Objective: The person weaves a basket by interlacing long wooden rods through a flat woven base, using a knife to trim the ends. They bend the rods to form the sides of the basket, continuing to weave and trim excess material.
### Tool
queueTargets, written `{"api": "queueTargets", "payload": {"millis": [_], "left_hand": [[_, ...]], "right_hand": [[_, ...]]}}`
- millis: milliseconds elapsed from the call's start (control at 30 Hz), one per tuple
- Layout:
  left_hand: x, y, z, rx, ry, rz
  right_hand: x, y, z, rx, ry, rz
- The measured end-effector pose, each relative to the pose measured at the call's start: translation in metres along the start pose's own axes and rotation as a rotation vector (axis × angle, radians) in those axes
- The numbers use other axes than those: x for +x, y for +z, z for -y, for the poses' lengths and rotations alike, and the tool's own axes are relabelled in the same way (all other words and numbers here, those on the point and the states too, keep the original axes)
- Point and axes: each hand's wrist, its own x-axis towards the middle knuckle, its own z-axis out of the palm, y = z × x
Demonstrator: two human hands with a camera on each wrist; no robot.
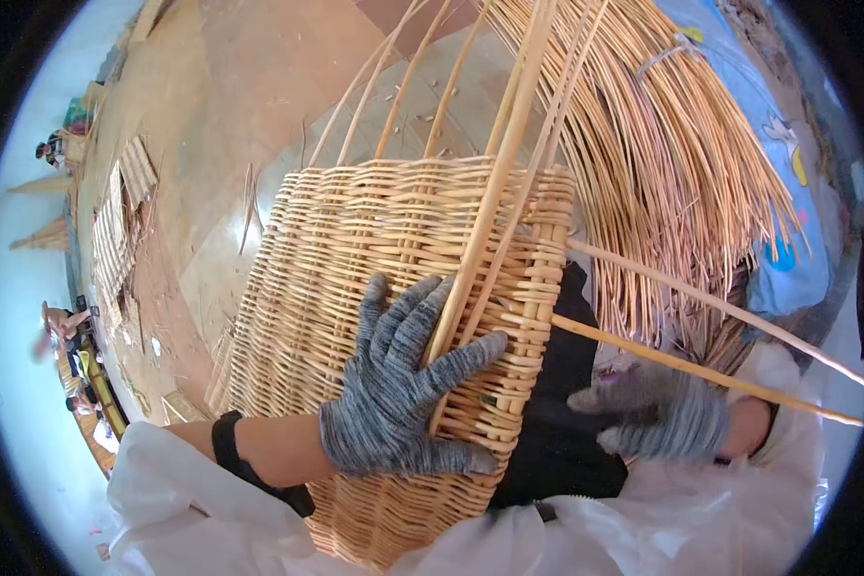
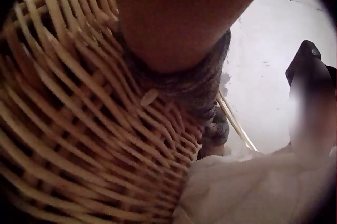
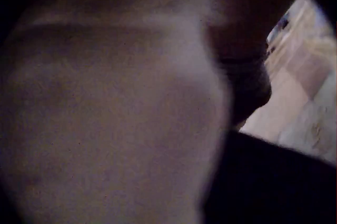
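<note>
A woven wicker basket [image 1: 355,230] lies across the lap, with long loose canes rising from its far side and two canes [image 1: 706,365] sticking out to the right. My gloved left hand [image 1: 403,384] rests on the weave with fingers spread, its index finger and thumb reaching over the base of some upright canes [image 1: 490,202]. In the left wrist view the weave [image 2: 89,124] fills the left side beside the glove [image 2: 195,92]. My gloved right hand [image 1: 667,418] is right of the basket near the protruding canes, blurred; whether it holds anything is unclear. A sleeve [image 3: 116,118] covers much of the right wrist view.
A large bundle of canes [image 1: 653,163] lies on a blue cloth [image 1: 787,278] at the right. Woven pieces [image 1: 115,230] and scraps lie on the floor at the left. Other people are in the far left background.
</note>
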Motion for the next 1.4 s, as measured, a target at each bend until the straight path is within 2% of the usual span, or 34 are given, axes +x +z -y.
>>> {"api": "queueTargets", "payload": {"millis": [100, 133, 233, 267, 333, 467, 533, 567, 633, 700, 733, 833, 867, 967, 1000, 1067, 1100, 1133, 1167, 1233, 1300, 1333, 1400], "left_hand": [[-0.001, 0.001, 0.002, 0.02, 0.003, -0.013], [0.001, 0.001, 0.003, 0.03, 0.006, -0.025], [-0.002, 0.002, 0.001, 0.039, 0.018, -0.043], [-0.004, -0.001, 0.002, 0.032, 0.024, -0.034], [-0.01, -0.005, 0.0, 0.02, 0.069, -0.08], [-0.017, -0.004, 0.004, -0.038, 0.057, -0.131], [-0.016, 0.0, 0.001, -0.051, 0.045, -0.17], [-0.015, 0.002, -0.001, -0.056, 0.04, -0.186], [-0.017, 0.006, -0.003, -0.044, 0.066, -0.249], [-0.011, 0.012, 0.007, -0.018, 0.088, -0.304], [-0.011, 0.011, 0.017, -0.148, 0.086, -0.268], [-0.013, 0.005, 0.0, -0.996, 0.041, -0.443], [-0.019, -0.007, -0.024, -1.243, -0.048, -0.382], [-0.026, 0.007, -0.066, -1.31, 0.062, -0.312], [-0.029, 0.008, -0.077, -1.295, 0.029, -0.234], [-0.03, 0.005, -0.082, -1.284, -0.065, -0.234], [-0.032, 0.007, -0.082, -1.282, -0.124, -0.24], [-0.032, 0.016, -0.077, -1.34, -0.098, -0.393], [-0.031, 0.009, -0.073, -1.256, -0.127, -0.432], [-0.029, -0.005, -0.07, -1.047, -0.1, -0.586], [-0.019, -0.014, -0.064, -0.972, -0.097, -0.522], [-0.011, -0.014, -0.054, -0.873, -0.028, -0.476], [0.006, -0.004, -0.019, -0.618, 0.181, -0.383]], "right_hand": [[-0.008, 0.037, 0.01, -0.07, 0.008, -0.264], [-0.008, 0.037, 0.004, -0.005, 0.068, -0.216], [0.002, 0.035, -0.006, 0.186, -0.028, -0.202], [0.009, 0.033, 0.006, 0.339, 0.133, -0.013], [0.01, 0.031, 0.011, 0.329, 0.108, 0.1], [-0.001, 0.032, -0.005, 0.344, 0.076, 0.305], [-0.005, 0.021, 0.002, -0.386, -0.173, 0.432], [0.002, 0.011, 0.015, -1.144, -0.397, 0.472], [0.005, 0.023, 0.06, -0.703, 0.533, 0.039], [0.001, 0.019, 0.06, -0.812, 0.535, 0.072], [0.006, 0.017, 0.061, -0.875, 0.527, 0.087], [0.002, 0.021, 0.035, -1.071, -0.088, -0.447], [0.0, 0.023, 0.078, -0.742, 0.054, -0.452], [0.008, 0.008, 0.093, 0.421, -0.014, -0.596], [0.005, 0.01, 0.096, 0.365, -0.035, -0.596], [-0.002, 0.012, 0.103, 0.251, -0.07, -0.578], [-0.012, 0.019, 0.101, 0.092, -0.208, -0.683], [-0.03, 0.031, 0.096, -0.07, -0.341, -0.778], [-0.05, 0.045, 0.09, -0.236, -0.474, -0.866], [-0.092, 0.082, 0.069, -0.167, -0.441, -0.909], [-0.116, 0.116, 0.034, 0.2, -0.278, -0.926], [-0.131, 0.118, 0.018, 0.01, -0.175, -0.862], [-0.154, 0.129, -0.027, -0.184, -0.09, -0.924]]}}
